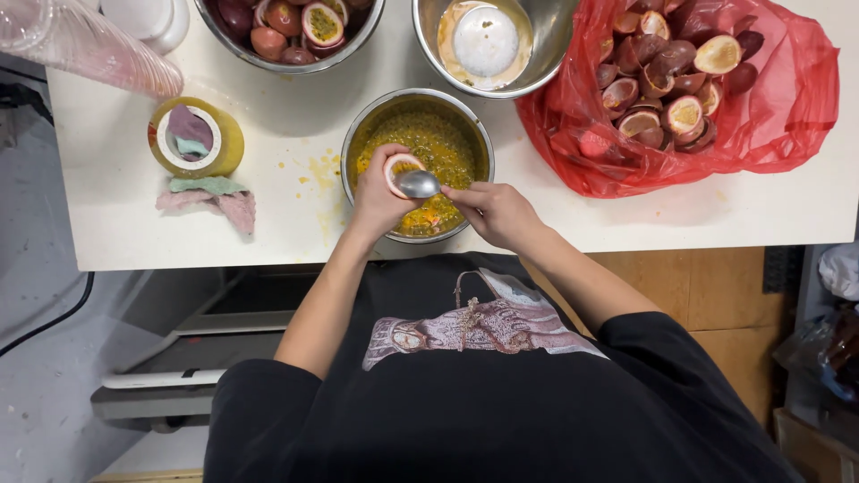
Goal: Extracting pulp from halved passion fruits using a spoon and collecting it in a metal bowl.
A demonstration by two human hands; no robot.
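- Here, white table (134,224) splashed with yellow juice, carrying bowls and bag.
- Red bag (787,98) at right, full of emptied fruit shells.
- Steel bowl (483,134) of yellow pulp at the near edge, under both hands.
- Two more bowls behind: one with halved fruit (295,27), one with a white lid (488,40).
- Yellow tape roll (197,139) at left, cloth (210,197) beside.
- Left hand (376,201), grip closed around a fruit half (400,170) above the pulp.
- Right hand (497,213), grip closed on a spoon (419,184), touching the fruit half.

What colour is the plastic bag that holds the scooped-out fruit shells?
The plastic bag is translucent red, seen in the head view at the table's upper right.
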